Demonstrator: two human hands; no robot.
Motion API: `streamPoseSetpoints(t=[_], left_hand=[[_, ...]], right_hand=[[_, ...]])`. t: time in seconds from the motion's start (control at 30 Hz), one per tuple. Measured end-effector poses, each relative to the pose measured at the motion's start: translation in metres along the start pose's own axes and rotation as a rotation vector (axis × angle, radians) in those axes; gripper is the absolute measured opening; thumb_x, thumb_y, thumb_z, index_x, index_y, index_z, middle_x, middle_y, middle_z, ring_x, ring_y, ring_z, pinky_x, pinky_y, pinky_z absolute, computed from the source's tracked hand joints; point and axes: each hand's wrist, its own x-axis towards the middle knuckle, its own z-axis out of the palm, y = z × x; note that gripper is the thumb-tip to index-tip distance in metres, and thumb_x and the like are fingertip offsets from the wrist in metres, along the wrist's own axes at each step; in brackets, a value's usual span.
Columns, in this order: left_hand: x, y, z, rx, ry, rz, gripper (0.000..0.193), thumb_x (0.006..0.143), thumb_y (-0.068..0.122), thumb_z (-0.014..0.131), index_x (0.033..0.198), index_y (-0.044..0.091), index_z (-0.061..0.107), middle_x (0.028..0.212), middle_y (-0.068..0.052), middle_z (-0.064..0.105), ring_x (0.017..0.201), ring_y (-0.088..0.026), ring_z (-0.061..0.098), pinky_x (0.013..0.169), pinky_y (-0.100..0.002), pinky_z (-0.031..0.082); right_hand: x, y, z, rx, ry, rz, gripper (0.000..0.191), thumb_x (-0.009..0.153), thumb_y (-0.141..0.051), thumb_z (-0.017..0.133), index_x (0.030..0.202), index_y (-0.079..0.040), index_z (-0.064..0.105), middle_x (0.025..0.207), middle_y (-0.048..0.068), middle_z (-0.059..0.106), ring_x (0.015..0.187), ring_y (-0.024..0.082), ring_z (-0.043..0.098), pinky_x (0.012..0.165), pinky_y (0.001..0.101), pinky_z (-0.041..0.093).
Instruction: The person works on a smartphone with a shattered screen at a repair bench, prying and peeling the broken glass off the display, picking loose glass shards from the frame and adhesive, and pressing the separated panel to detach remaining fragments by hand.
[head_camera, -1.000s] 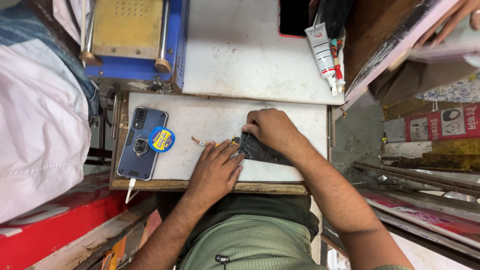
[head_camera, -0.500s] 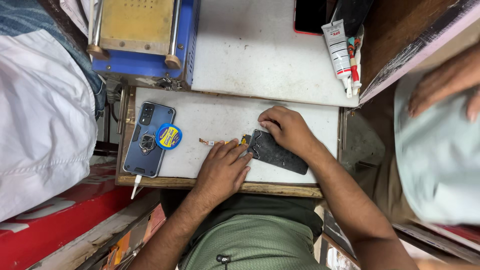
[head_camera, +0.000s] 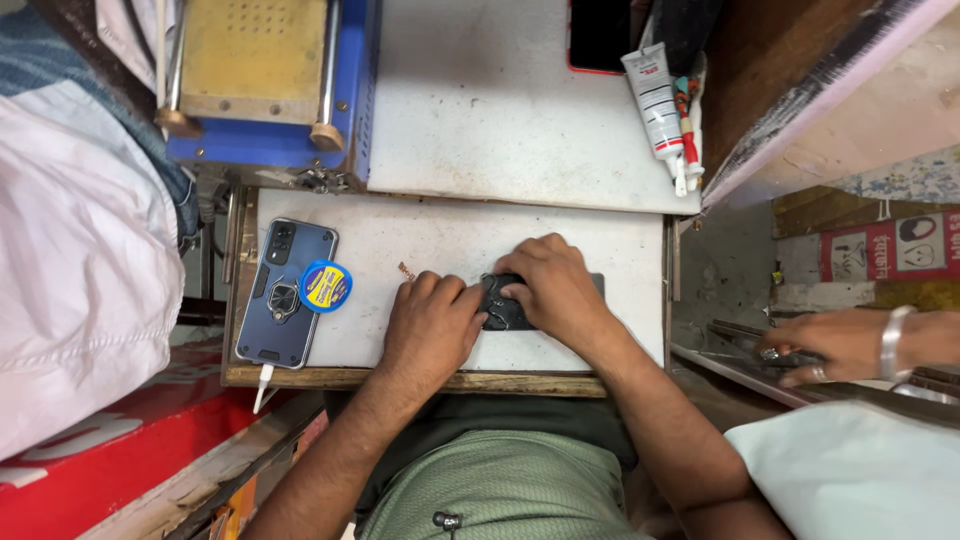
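While both hands press on the dark phone (head_camera: 510, 300) mid-bench (head_camera: 450, 240), right hand (head_camera: 555, 285) fingers clamp it, left hand (head_camera: 430, 325) fingers rest together beside; cramped stall, blue machine (head_camera: 265, 85) behind.

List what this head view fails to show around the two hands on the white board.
- Dark flat device: mostly covered by the right hand and left hand; its kind is unclear.
- Small brown bit on the white board: too small to identify.
- Black red-edged slab: cut off by the top edge.
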Motion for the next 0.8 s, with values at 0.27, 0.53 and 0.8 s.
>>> streamPoseSetpoints(t=[0.27,0.53,0.8], left_hand=[[-0.018,0.006,0.002,0.005,0.091,0.022,0.04,0.084,0.031,0.078,0.12,0.014,0.074,0.102,-0.007,0.061,0.098,-0.029,0.055,0.086,-0.047,0.046],[-0.022,0.003,0.008,0.027,0.08,0.03,0.041,0.089,0.035,0.076,0.124,0.014,0.073,0.102,-0.008,0.058,0.099,-0.027,0.055,0.089,-0.046,0.047],[-0.021,0.001,0.006,0.005,0.067,0.014,0.038,0.088,0.033,0.076,0.122,0.015,0.074,0.102,-0.006,0.058,0.098,-0.025,0.055,0.088,-0.045,0.046]], right_hand=[[0.023,-0.007,0.004,-0.029,-0.155,0.174,0.033,0.081,-0.034,0.082,0.094,-0.007,0.068,0.093,0.013,0.071,0.086,0.033,0.067,0.074,0.0461,0.053],[0.028,0.007,0.006,0.064,-0.253,0.213,0.023,0.088,-0.03,0.076,0.097,-0.011,0.066,0.09,0.01,0.073,0.083,0.03,0.071,0.072,0.044,0.055],[0.023,0.015,0.013,0.086,-0.064,0.067,0.037,0.08,-0.033,0.083,0.096,-0.008,0.062,0.086,0.015,0.07,0.08,0.037,0.068,0.067,0.047,0.053]])
